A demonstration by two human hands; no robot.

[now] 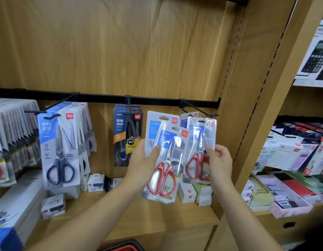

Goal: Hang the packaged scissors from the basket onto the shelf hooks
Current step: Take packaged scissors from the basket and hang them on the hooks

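wooden shelf [131, 219] bears small white boxes [96, 182], possibly staples, in clusters.

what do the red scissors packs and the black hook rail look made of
Scissors packs: clear glossy plastic shell over printed card, going by the glare. Handles: red, probably plastic; blades look like shiny metal. Hook rail: black, matte, likely painted metal.

glossy clear plastic scissors packs [165, 160], matt black metal hooks [198, 108], wood-grain shelf back [120, 51].
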